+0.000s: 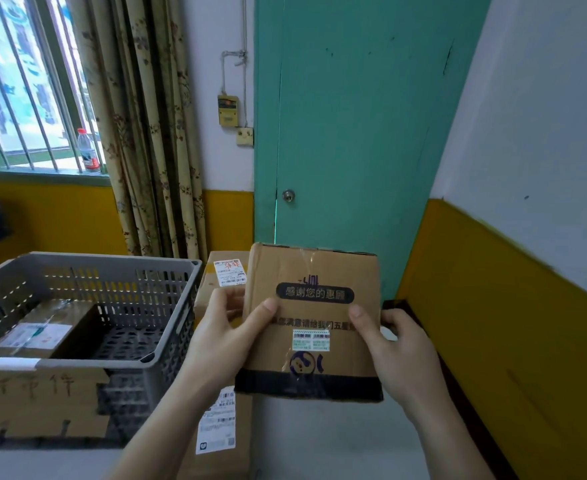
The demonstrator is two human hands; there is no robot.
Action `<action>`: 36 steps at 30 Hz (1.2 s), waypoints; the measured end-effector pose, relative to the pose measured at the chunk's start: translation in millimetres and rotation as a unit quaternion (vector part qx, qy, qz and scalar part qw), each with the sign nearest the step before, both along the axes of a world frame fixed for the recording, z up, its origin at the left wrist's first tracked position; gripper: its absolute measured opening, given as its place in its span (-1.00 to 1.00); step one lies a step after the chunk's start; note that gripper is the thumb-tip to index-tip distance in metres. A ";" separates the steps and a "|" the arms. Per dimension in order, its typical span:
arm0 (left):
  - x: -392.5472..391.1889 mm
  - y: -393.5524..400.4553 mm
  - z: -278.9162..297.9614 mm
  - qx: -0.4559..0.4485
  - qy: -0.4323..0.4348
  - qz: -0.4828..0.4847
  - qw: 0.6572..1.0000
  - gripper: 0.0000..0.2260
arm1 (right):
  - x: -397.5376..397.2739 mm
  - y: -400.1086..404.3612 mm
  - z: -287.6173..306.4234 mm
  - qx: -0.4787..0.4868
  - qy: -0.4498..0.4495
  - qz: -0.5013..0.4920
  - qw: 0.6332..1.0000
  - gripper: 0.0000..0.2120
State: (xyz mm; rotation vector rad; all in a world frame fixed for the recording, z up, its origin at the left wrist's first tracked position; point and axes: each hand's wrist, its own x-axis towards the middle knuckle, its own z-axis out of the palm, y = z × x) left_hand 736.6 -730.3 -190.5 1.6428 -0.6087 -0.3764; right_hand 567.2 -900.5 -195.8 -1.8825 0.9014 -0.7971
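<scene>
Cardboard parcel [314,320] held in mid-air, just right of grey crate [181,306]. Left hand [222,344] & right hand [399,348]: each grip pinches a side edge, thumb on front. Risk: shallow pinch, parcel may slip onto labelled box [215,427] below.

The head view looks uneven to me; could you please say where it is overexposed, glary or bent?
Head view: the window is blown out; tape on the box shows mild glare; the wide lens slants the door and wall edges; the box print is sharp.
</scene>
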 end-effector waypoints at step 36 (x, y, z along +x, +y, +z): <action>3.4 -2.7 -24.3 -0.060 0.082 -0.016 0.995 -0.43 | -10.0 -3.6 -6.8 -0.019 -0.098 0.056 0.993 -0.54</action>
